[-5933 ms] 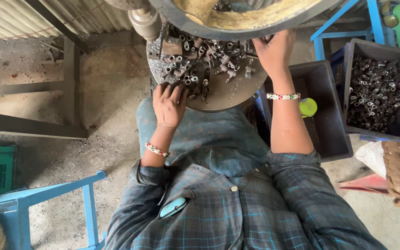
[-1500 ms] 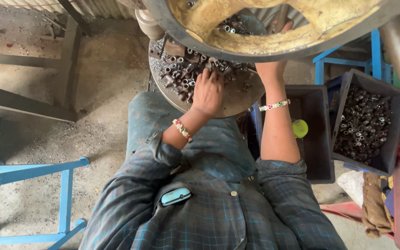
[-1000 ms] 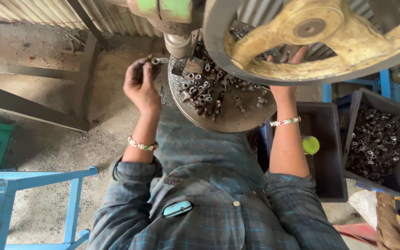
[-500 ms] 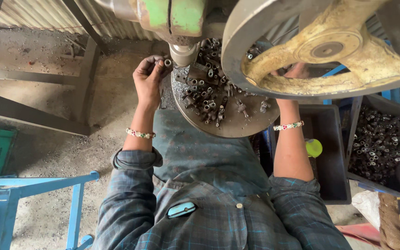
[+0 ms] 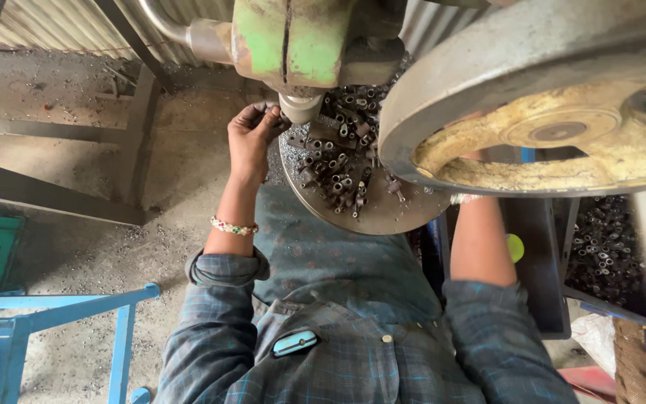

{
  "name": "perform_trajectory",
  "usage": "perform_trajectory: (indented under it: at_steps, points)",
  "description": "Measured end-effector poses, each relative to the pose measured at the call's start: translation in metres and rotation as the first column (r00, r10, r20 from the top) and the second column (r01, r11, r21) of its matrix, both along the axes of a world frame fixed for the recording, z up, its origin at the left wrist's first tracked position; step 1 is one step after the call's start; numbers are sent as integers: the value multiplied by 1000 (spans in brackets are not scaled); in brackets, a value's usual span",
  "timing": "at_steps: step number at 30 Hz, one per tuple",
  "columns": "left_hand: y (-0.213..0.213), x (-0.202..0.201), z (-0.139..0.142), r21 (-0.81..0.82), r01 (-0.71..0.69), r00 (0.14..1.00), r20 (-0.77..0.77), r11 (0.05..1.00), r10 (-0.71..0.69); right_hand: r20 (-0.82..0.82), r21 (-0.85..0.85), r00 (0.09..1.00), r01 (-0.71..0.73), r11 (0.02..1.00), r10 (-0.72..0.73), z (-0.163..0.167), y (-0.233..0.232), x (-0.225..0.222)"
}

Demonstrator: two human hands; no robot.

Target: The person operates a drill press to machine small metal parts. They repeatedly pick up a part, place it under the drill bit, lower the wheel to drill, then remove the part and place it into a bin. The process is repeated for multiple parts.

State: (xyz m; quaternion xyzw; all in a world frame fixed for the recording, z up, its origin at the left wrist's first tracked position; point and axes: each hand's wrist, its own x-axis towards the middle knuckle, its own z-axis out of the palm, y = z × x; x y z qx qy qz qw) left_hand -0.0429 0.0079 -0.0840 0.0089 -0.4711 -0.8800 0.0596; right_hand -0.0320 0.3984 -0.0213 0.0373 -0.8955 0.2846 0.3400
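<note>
1. Since the earlier frame, the left hand (image 5: pixel 252 138) is staying raised at the left edge of the round metal table (image 5: pixel 386 213), while the view is drawing in closer so that the flywheel (image 5: pixel 555 97) is now covering more of the upper right.
2. Left hand is pinching a small dark metal piece (image 5: pixel 271 111) between its fingertips, holding it just beside the grey spindle nose (image 5: pixel 299 108) that is hanging under the green machine head (image 5: pixel 293 37).
3. Whether the piece is touching the spindle nose is not clear.
4. A beaded bracelet (image 5: pixel 233 226) is circling the left wrist.
5. Right hand is hidden behind the flywheel; only the right forearm (image 5: pixel 480 239) is showing, reaching up beneath the wheel, so its grip cannot be told.
6. Short metal tubes (image 5: pixel 338 168) are lying in a loose heap on the round table, between the two arms.
7. A dark bin of more tubes (image 5: pixel 607 251) is sitting at the far right, near the right arm.
8. A blue metal frame (image 5: pixel 61 318) is standing on the gritty concrete floor (image 5: pixel 84 239) at lower left, well apart from the hands.
9. The person is wearing a blue checked shirt (image 5: pixel 338 352).
</note>
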Motion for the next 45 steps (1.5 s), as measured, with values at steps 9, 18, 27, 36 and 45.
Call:
perform_trajectory:
  at_steps: [9, 18, 27, 36, 45]
  points:
    - [11, 2, 10, 55, 13, 1000, 21, 998, -14, -62, -89, 998, 22, 996, -28, 58, -9, -82]
    - [11, 18, 20, 18, -164, 982, -92, 986, 164, -42, -19, 998, -37, 999, 36, -1, -10, 56]
    - [4, 4, 23, 125, -95, 994, -36, 988, 100, 110, 105, 994, -6, 994, -6, -10, 8, 67]
    - [-1, 54, 67, -439, -466, 869, -391, 768, 304, 27, 155, 996, 79, 985, -84, -24, 5, 63]
    - [-6, 20, 34, -301, -225, 963, 79, 927, 259, 106, 171, 987, 101, 980, -120, -35, 12, 61]
